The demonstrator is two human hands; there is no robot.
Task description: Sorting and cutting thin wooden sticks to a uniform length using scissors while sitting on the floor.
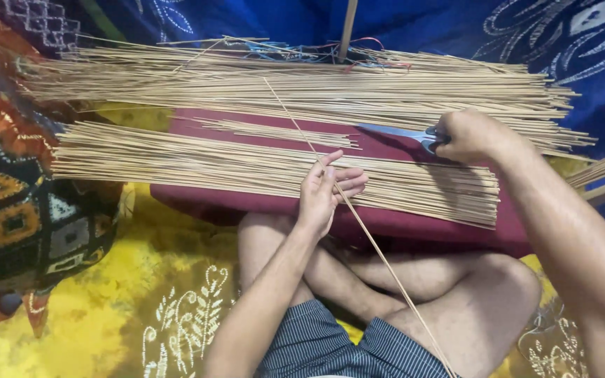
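Nearest you: your left hand [327, 187] pinches 1 long thin pale bamboo stick [358, 217], which runs diagonally from your lap up across the maroon cushion [260, 203]. I'd judge it light, springy, smooth and easy to snap, so grip near mid-length. Beyond, your right hand [472, 134] is closed on the steel scissors [404, 133], blades between the near flat stick bundle [176, 161] and the far pile [281, 84].

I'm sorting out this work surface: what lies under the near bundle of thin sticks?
The near bundle of sticks rests on a maroon cushion, whose front edge shows. The cushion's middle is covered by sticks, and what lies beneath it is hidden.
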